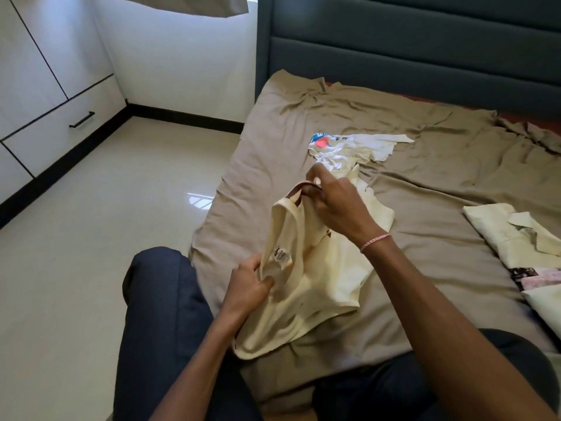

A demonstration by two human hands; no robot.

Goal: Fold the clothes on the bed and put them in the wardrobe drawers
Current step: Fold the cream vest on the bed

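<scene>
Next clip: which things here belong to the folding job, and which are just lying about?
Job: cream T-shirt, gripped by left hand and right hand; white printed T-shirt; pale collared shirt; wardrobe drawer.
Just there: headboard; tan sheet; floor; wrist thread.

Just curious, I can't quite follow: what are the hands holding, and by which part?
Both hold a cream shirt: the right hand grips its brown-edged collar, the left hand pinches a fold beside the label.

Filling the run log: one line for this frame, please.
step: fold | left hand: grips cream shirt near label | right hand: pinches its collar | white printed shirt: on bed | drawer: closed
</scene>
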